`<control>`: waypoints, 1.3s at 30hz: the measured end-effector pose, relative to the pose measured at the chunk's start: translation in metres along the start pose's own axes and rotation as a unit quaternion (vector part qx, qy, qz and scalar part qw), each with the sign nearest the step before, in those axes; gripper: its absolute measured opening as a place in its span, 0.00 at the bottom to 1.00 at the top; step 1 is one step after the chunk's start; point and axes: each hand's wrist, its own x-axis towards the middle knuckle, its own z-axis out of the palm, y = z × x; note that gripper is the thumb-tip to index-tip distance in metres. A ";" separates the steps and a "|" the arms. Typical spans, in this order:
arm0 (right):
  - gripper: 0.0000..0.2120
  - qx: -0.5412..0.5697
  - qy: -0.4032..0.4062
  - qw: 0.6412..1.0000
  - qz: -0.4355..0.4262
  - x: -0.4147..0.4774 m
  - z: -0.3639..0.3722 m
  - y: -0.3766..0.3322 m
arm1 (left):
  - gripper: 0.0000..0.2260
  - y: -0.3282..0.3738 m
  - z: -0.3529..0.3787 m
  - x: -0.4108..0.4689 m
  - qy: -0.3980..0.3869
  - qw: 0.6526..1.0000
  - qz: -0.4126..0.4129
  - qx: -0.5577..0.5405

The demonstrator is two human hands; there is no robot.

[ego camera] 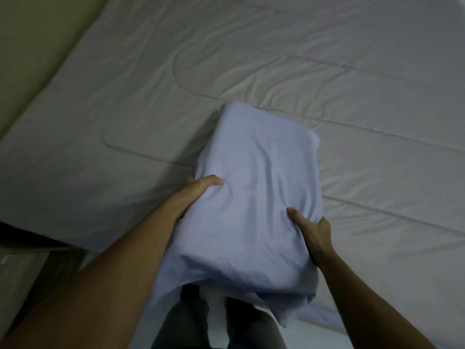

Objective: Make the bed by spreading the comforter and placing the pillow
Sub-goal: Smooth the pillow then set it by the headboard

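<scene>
1. Looking down from the head camera, a pale blue pillow (pixel 254 197) sits between two bare forearms, its long axis running away from the person and its far end reaching out over the bed.
2. At the pillow's left edge the left hand (pixel 193 195) is clamped on the fabric: the thumb lies on top, the fingers are hidden under the side, and the cloth puckers beside the thumb.
3. On the pillow's right edge, nearer the person, the right hand (pixel 312 233) grips in the same way, thumb pressed into the top face and the other fingers wrapped round the side out of sight.
4. Loose pillowcase cloth hangs down from the near end, between the forearms, over dark trousers (pixel 183 326).
5. Beneath and beyond the pillow a grey quilted comforter (pixel 251 59) lies spread over the bed, flat with shallow creases and stitched lines.
6. Whether the pillow's far end touches the comforter or hangs just above it cannot be told.
7. A beige wall (pixel 30 41) borders the bed at upper left.
</scene>
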 end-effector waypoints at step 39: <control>0.40 0.088 -0.358 0.924 0.103 -0.234 0.701 -0.126 | 0.39 -0.014 -0.712 -0.006 0.241 0.931 0.253 0.101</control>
